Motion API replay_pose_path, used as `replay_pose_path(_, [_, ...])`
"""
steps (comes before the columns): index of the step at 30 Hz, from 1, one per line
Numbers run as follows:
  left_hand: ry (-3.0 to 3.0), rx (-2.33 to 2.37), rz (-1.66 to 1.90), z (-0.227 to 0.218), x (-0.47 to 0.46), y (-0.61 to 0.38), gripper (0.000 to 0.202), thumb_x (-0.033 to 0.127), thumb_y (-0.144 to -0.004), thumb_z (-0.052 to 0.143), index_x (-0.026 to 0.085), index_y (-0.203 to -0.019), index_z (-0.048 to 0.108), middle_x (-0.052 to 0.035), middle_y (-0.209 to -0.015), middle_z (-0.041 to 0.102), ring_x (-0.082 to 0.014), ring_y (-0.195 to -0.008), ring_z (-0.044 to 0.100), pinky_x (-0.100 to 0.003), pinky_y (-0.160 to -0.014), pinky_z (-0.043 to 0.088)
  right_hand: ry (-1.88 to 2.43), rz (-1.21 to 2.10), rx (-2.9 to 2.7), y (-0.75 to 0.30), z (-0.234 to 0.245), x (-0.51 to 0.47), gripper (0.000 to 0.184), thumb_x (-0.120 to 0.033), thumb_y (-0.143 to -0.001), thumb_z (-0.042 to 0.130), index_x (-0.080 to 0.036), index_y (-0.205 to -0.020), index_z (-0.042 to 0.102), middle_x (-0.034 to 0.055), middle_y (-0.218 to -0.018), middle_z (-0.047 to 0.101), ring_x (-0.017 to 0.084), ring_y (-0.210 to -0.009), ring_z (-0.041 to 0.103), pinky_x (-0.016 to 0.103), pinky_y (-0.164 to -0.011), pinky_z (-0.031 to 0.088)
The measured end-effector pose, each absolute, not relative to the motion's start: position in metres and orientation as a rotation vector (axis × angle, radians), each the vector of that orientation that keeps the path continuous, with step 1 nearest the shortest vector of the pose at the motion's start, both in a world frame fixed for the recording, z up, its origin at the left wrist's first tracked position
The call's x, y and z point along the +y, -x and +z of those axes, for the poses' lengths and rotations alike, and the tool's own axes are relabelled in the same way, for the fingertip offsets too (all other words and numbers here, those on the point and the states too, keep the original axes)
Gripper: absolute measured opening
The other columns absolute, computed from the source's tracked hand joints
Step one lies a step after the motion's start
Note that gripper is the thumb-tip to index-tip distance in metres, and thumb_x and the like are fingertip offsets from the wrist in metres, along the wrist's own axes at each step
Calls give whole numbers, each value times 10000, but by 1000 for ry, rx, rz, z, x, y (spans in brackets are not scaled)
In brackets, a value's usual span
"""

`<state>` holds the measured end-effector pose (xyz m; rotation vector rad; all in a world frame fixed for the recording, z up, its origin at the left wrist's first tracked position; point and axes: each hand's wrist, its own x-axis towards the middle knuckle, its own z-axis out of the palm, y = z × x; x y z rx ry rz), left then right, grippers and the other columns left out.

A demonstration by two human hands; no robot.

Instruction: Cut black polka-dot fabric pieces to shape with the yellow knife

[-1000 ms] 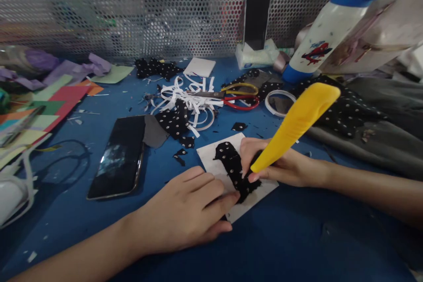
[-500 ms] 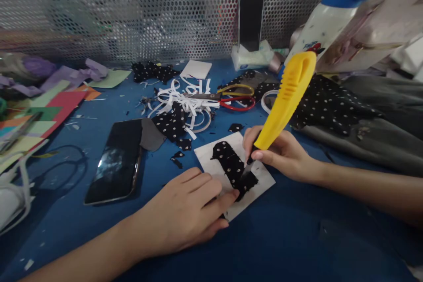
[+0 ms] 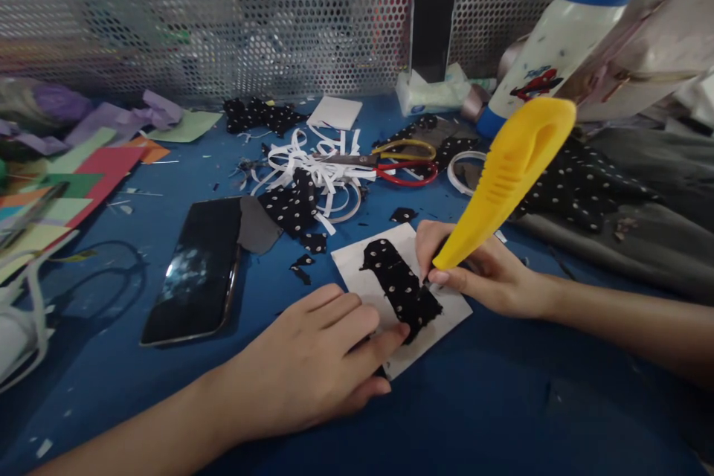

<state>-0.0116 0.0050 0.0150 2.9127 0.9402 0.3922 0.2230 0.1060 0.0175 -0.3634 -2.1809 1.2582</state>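
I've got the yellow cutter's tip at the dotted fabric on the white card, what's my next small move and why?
Probably draw the yellow cutter a short way down the right edge of the dotted fabric, stopping before your left hand. Your right hand has the tip at that edge, and a left fingertip pins the fabric's lower end to the white card.

Two slim bare hands, the left hand (image 3: 312,364) and the right hand (image 3: 485,279). Behind each hand the wrist and forearm are bare too. The right thumb's nail is short and plain.
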Motion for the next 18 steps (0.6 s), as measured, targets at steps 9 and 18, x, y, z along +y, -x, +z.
replay_pose_path(9, [-2906,937,414,14,5,11,363,379,-1020,357,165,-1233,559,-18,-874,551,-178,-766,499,-309,-722,359,327,1271,-2172,-224,16,107,71,-204,-933,552,-151,-889,568,26,-804,546,131,-751,517,273,-674,417])
replay_pose_path(18, [-2919,951,370,14,5,11,355,388,-989,446,178,-1261,535,-16,-883,550,-175,-762,518,-307,-698,377,385,1276,-2134,-225,16,108,130,-264,-948,534,-158,-885,574,29,-791,547,145,-745,506,289,-673,417])
